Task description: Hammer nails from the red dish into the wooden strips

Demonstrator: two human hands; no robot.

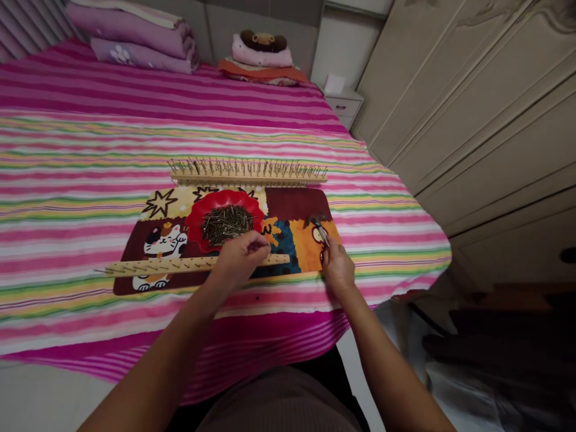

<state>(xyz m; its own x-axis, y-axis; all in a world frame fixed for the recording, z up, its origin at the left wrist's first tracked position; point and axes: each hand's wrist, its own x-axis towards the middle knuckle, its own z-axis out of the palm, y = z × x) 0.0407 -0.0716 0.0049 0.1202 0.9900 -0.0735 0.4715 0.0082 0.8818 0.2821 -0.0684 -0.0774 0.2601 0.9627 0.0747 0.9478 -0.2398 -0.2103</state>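
My right hand (338,267) is closed around the handle of a hammer (322,233), whose dark head is raised over the right part of a patterned mat (297,204). My left hand (243,255) is pinched just above a wooden strip (180,265); whatever is between the fingertips is too small to make out. Several nails stand in the strip's left part, and small holes run along it. Just beyond the left hand, a red scalloped bowl (194,223) holds a heap of loose nails (227,223).
A second wooden strip (249,179), thick with upright nails, lies along the mat's far edge. All this rests on a bed with a striped cover (396,240). Folded purple bedding (139,36) and a pink pile (263,57) sit at the back. Wardrobe doors (486,108) stand right.
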